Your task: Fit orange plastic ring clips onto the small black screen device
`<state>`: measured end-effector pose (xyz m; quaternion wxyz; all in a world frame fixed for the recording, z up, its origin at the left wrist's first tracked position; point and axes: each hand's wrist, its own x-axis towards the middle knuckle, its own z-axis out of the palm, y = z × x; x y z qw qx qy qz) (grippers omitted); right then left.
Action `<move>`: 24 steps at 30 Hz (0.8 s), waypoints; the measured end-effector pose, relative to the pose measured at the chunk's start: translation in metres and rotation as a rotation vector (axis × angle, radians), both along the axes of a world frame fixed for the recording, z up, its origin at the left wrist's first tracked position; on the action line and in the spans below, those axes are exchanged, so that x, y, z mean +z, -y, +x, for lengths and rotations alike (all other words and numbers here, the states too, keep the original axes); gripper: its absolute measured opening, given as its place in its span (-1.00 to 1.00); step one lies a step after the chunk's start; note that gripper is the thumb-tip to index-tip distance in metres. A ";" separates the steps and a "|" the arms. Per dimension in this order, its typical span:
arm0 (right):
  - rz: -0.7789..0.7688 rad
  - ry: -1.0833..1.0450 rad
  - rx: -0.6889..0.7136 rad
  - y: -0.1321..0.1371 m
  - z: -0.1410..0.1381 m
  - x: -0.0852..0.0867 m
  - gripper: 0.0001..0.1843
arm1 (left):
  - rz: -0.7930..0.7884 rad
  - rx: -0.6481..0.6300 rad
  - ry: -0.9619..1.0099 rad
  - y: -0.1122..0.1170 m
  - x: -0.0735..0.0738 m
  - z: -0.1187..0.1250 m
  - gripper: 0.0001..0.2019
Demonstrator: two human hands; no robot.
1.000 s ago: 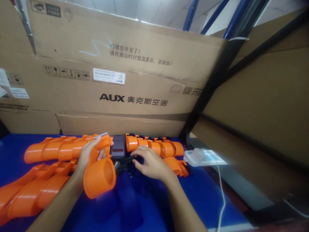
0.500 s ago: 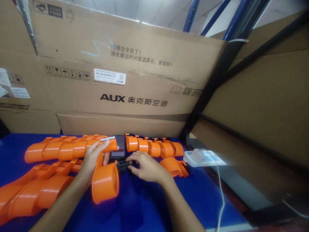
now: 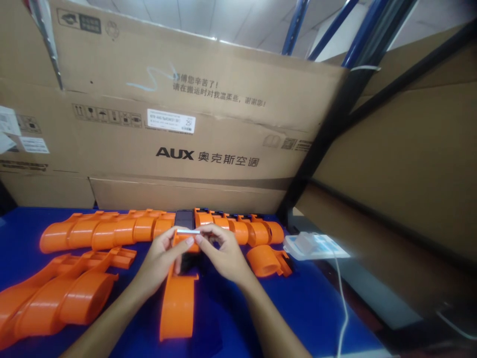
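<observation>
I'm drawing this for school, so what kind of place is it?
Probably a workshop or warehouse, judging by the big cardboard panel, the metal rack frame and the rows of matching orange parts.

The left forearm [image 3: 112, 315] and right forearm [image 3: 266, 313] slanted forward and inward; the left hand [image 3: 162, 256] and right hand [image 3: 223, 251] nearly met, fingers bent; both thumbs pointed inward, tips just beside each other.
</observation>
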<state>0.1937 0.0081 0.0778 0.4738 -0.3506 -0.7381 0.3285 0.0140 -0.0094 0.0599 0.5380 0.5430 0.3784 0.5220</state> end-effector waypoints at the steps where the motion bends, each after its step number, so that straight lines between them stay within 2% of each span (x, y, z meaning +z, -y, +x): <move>1: 0.000 -0.024 -0.006 0.000 -0.003 -0.001 -0.79 | 0.003 0.000 -0.001 0.000 -0.001 0.001 -0.69; 10: 0.058 -0.064 -0.089 0.003 -0.006 0.001 -0.85 | 0.041 0.010 -0.020 0.000 0.000 0.000 -0.73; 18: 0.017 -0.097 -0.107 0.002 -0.004 0.000 -0.78 | 0.018 0.041 0.023 -0.002 0.004 -0.004 -0.62; 24: 0.049 -0.156 -0.156 -0.001 0.002 0.001 -0.81 | 0.017 0.100 0.059 -0.004 0.015 -0.018 -0.63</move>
